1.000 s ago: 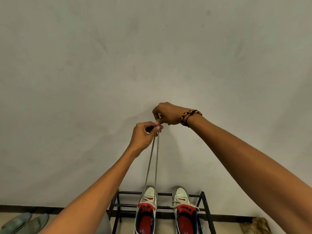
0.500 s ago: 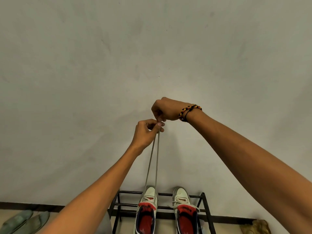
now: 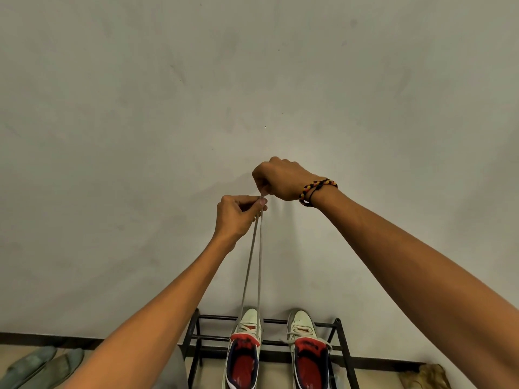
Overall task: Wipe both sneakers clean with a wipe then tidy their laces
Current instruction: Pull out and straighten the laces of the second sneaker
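Note:
Two white sneakers with red insides stand side by side on a black metal rack [image 3: 196,336]. From the left sneaker [image 3: 247,346] its two pale lace ends [image 3: 254,262] run taut, high up in front of the wall. My left hand [image 3: 236,217] pinches the laces near their tips. My right hand [image 3: 280,178], with a braided bracelet at the wrist, pinches the lace tips just above the left hand. The right sneaker [image 3: 306,346] keeps its laces tied in a bow. No wipe is in view.
A plain grey wall [image 3: 252,80] fills most of the view behind my hands. A pair of grey-green slippers [image 3: 42,366] lies on the floor at the lower left. A brown crumpled thing [image 3: 427,376] sits by the skirting at the lower right.
My right hand has risen a little above the left hand along the laces. The left hand and the sneakers have stayed in place.

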